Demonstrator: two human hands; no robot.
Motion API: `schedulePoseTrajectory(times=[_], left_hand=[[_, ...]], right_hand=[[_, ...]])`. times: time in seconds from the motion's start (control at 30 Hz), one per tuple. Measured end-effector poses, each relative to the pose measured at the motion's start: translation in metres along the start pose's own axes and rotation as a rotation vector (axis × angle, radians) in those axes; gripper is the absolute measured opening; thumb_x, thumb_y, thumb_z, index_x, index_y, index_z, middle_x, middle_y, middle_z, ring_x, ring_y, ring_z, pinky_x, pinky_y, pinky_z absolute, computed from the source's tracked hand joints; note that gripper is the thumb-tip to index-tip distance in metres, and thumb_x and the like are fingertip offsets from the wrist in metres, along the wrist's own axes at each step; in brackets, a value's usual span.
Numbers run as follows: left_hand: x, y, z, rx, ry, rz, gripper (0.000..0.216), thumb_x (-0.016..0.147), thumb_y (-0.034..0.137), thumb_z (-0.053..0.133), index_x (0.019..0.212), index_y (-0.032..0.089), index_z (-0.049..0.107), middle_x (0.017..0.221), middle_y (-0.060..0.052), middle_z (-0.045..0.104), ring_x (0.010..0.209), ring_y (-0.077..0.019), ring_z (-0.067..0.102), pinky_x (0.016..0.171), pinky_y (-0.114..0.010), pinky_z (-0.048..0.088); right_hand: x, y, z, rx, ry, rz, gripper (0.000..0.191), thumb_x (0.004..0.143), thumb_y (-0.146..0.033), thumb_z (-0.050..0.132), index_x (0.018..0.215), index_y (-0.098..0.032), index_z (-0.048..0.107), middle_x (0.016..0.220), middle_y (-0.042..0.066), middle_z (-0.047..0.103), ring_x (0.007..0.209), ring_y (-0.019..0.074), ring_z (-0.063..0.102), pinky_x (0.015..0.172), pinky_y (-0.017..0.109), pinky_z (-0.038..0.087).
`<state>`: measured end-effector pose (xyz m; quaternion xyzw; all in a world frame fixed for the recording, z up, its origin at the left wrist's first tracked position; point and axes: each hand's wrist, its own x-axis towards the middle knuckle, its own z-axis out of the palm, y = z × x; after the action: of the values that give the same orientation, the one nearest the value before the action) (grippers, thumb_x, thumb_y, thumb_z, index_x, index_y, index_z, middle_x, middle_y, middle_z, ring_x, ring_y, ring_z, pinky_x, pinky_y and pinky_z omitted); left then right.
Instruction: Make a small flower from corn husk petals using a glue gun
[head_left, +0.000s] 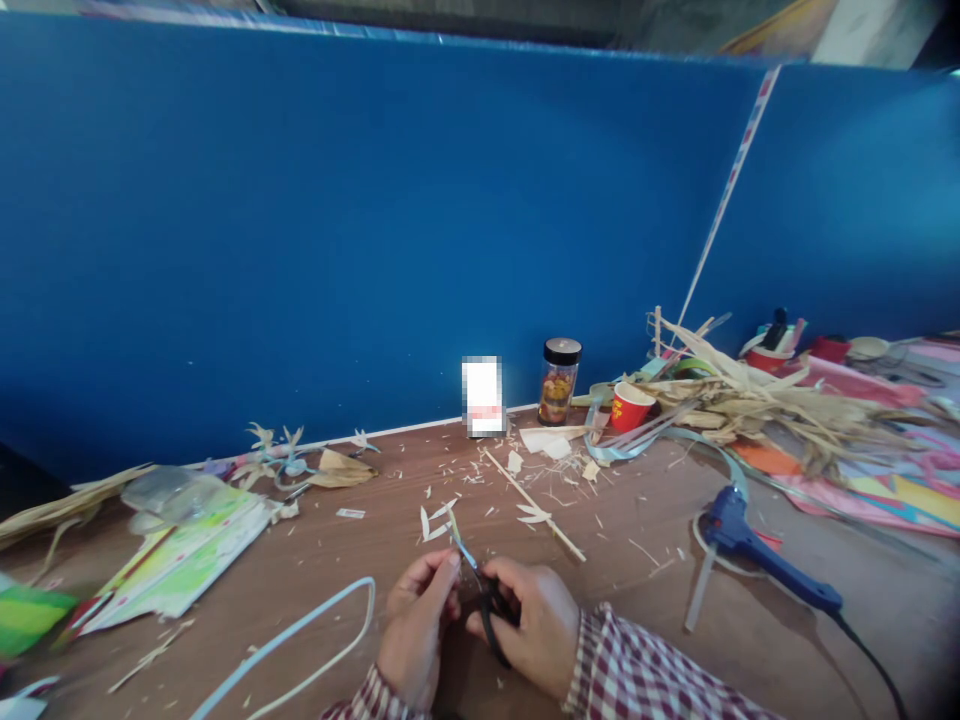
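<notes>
In the head view, my right hand [536, 620] is wrapped round the black handles of a pair of scissors [495, 630]. The blades point forward and to the left, reaching the fingertips of my left hand [420, 620]. Thumb and fingers of that hand are pinched together on a thin pale strip [451, 518] beside the blades; its lower end is hidden by the fingers. Small white leaf-shaped pieces [431, 525] lie just beyond my fingertips. A pale stick [540, 510] rests on the brown table [345, 545], among many small shavings.
A blue glue gun [772, 555] with a black cord stands at right, before piled dried husks [750, 390] and a red paper cup [631, 408]. A black-lidded jar [559, 385] is by the blue partition [375, 230]. Light-blue tubing [292, 635] and green-white paper [187, 560] lie left.
</notes>
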<state>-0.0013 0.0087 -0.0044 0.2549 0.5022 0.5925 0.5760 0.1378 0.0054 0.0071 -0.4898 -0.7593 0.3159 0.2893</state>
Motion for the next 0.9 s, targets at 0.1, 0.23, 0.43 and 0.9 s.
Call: schedulePoseTrajectory(times=[0.1, 0.23, 0.43, 0.9], left_hand=[[-0.0013, 0.0013, 0.0005, -0.004, -0.001, -0.001, 0.024, 0.058, 0.032, 0.071, 0.069, 0.013, 0.063, 0.047, 0.005, 0.051, 0.04, -0.0039, 0.039, 0.039, -0.015, 0.031], [-0.0028, 0.0031, 0.0013, -0.01, 0.009, -0.011, 0.024, 0.058, 0.032, 0.071, 0.069, 0.013, 0.063, 0.049, 0.004, 0.053, 0.04, -0.0036, 0.039, 0.039, -0.015, 0.032], [-0.0024, 0.0039, 0.0024, -0.016, 0.014, -0.012, 0.024, 0.056, 0.032, 0.072, 0.067, 0.013, 0.063, 0.047, 0.005, 0.052, 0.039, -0.0036, 0.039, 0.038, -0.014, 0.031], [-0.0042, 0.006, 0.0041, 0.006, 0.039, -0.022, 0.025, 0.053, 0.033, 0.073, 0.065, 0.014, 0.062, 0.046, 0.006, 0.051, 0.039, -0.0045, 0.039, 0.039, -0.016, 0.031]], right_hand=[[-0.0002, 0.001, 0.0009, -0.006, 0.006, 0.002, 0.02, 0.068, -0.038, 0.061, 0.081, -0.023, 0.056, 0.054, -0.007, 0.049, 0.048, 0.0083, 0.042, 0.044, 0.018, 0.024], [0.0002, 0.0002, -0.0001, 0.006, 0.005, 0.006, 0.02, 0.069, -0.039, 0.061, 0.08, -0.023, 0.056, 0.054, -0.007, 0.049, 0.048, 0.0081, 0.042, 0.044, 0.018, 0.024], [0.0005, -0.003, -0.002, 0.008, -0.006, 0.01, 0.019, 0.07, -0.039, 0.059, 0.08, -0.022, 0.056, 0.054, -0.006, 0.049, 0.048, 0.0079, 0.041, 0.044, 0.018, 0.024], [-0.0003, -0.0045, -0.0014, -0.025, -0.001, 0.007, 0.02, 0.072, -0.039, 0.056, 0.08, -0.021, 0.056, 0.056, -0.005, 0.051, 0.05, 0.0088, 0.043, 0.045, 0.018, 0.025]])
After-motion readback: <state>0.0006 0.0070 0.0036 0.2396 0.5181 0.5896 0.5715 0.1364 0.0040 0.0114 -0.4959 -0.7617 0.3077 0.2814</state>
